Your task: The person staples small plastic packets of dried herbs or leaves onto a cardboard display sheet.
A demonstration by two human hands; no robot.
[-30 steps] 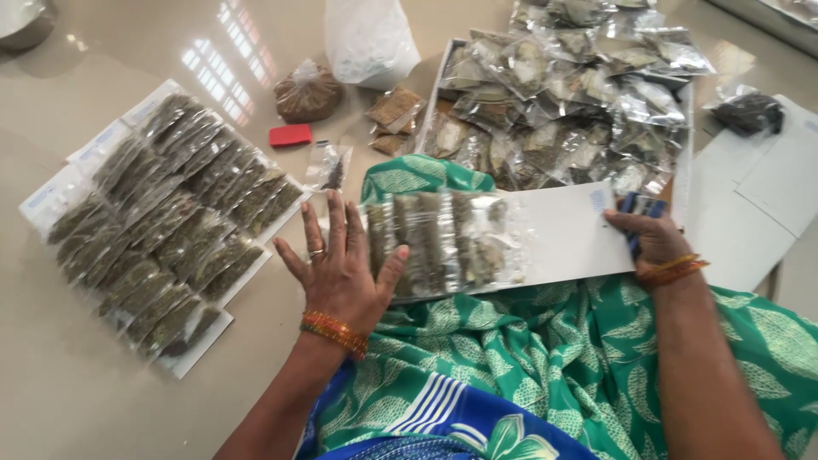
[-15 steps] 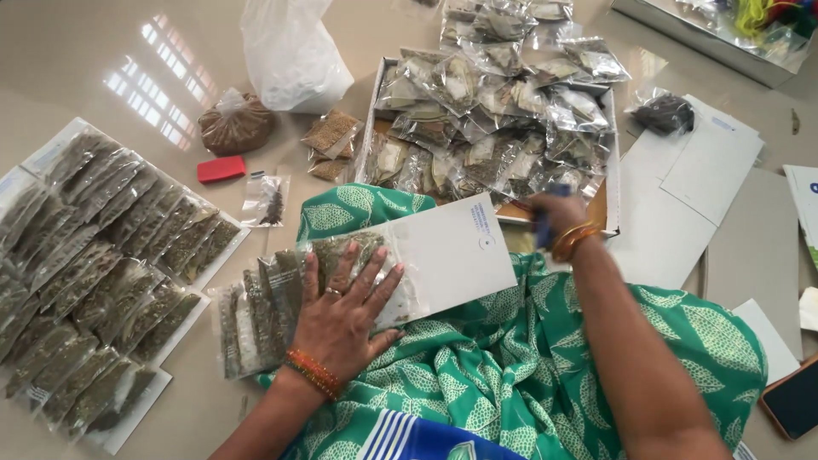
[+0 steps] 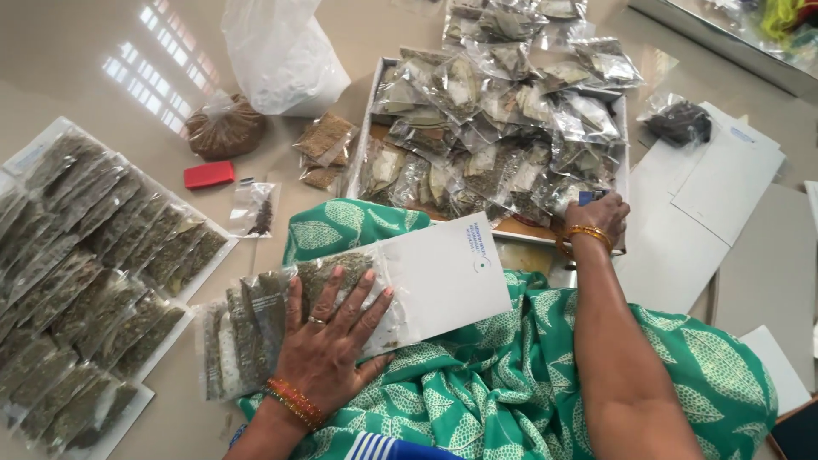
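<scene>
Packets [image 3: 256,332] slid left | left hand [image 3: 328,341] flat, grip released | row runs left-right | right hand [image 3: 601,213] grip unclear

I see a shiny tan floor [image 3: 77,51]; by the red box [image 3: 210,175] lie a brown bag [image 3: 223,128] and a white sack [image 3: 285,55].

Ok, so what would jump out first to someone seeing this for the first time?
Probably the left hand, spread flat on a row of clear herb packets across a white card on the green leaf-print cloth. Behind it, a tray heaped with leaf packets, where the right hand holds something small and blue. Rows of packets lie at left.
</scene>
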